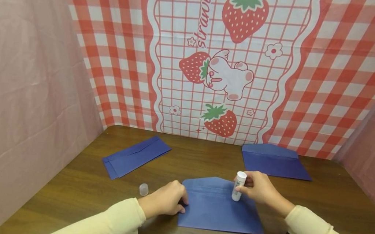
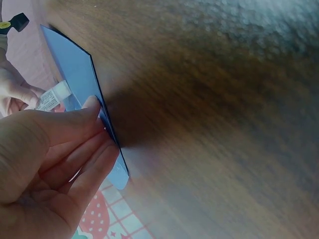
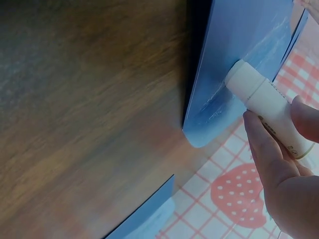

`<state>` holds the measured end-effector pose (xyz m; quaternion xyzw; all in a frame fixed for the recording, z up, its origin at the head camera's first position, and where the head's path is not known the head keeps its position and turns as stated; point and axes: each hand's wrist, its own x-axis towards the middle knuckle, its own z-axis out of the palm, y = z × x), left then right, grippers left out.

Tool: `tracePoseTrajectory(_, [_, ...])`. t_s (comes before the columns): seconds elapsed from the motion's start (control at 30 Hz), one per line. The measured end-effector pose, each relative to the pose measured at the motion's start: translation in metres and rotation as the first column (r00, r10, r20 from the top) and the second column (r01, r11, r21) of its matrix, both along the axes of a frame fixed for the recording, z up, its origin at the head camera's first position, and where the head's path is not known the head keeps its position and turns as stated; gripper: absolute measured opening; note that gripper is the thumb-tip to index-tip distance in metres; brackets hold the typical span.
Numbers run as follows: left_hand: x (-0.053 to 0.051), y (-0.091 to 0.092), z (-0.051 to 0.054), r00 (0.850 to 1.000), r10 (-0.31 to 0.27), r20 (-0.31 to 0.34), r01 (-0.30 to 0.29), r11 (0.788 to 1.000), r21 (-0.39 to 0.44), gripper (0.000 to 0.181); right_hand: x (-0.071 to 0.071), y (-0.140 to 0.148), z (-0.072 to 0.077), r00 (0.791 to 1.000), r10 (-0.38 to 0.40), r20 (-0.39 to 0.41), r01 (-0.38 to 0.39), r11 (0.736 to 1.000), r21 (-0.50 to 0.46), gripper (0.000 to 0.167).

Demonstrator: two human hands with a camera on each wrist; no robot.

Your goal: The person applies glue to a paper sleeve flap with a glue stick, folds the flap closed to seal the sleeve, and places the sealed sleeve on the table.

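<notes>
A blue envelope [image 1: 213, 214] lies on the wooden table with its flap up and toward the back. My left hand [image 1: 167, 200] rests at its left edge; in the left wrist view the thumb and fingertips [image 2: 110, 149] touch the paper there. With my right hand [image 1: 259, 188] I grip a white glue stick [image 1: 239, 187], held nearly upright, its lower end against the envelope near the flap fold. The right wrist view shows whitish glue streaks [image 3: 266, 42] on the blue paper beside the stick's end. A translucent cap [image 1: 143, 189] stands left of the envelope.
A narrow folded blue envelope [image 1: 138, 157] lies at the back left of the table [image 1: 200, 158]. Another blue envelope [image 1: 273, 164], flap up, lies at the back right. A strawberry-print cloth [image 1: 123, 53] hangs behind the table, with pinkish curtains [image 1: 28, 82] at both sides.
</notes>
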<state>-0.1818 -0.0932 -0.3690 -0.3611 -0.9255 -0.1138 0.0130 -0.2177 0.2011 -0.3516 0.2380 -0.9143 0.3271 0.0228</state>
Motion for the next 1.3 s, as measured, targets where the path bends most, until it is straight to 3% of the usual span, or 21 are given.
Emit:
tracePoseTrajectory(0.6, [0.000, 0.000, 0.003, 1.000, 0.009, 0.013, -0.009, 1.000, 0.005, 0.014, -0.001, 0.009, 0.002, 0.999, -0.037, 0.035, 0.036, 0.999, 0.016, 0.018])
tracePoseTrajectory(0.9, [0.003, 0.000, 0.002, 1.000, 0.007, -0.014, -0.007, 1.000, -0.015, 0.014, -0.003, 0.013, 0.006, 0.998, -0.039, 0.046, 0.036, 0.998, 0.060, 0.022])
tracePoseTrajectory(1.17, [0.001, 0.000, 0.003, 1.000, 0.007, -0.010, -0.007, 1.000, -0.011, 0.014, -0.008, 0.007, 0.020, 0.999, -0.036, -0.024, 0.040, 0.985, 0.167, 0.021])
tracePoseTrajectory(1.3, [0.001, 0.001, 0.003, 1.000, -0.001, -0.017, 0.001, 1.000, -0.003, 0.014, -0.008, -0.004, 0.027, 0.999, -0.029, -0.032, 0.033, 0.987, 0.158, 0.021])
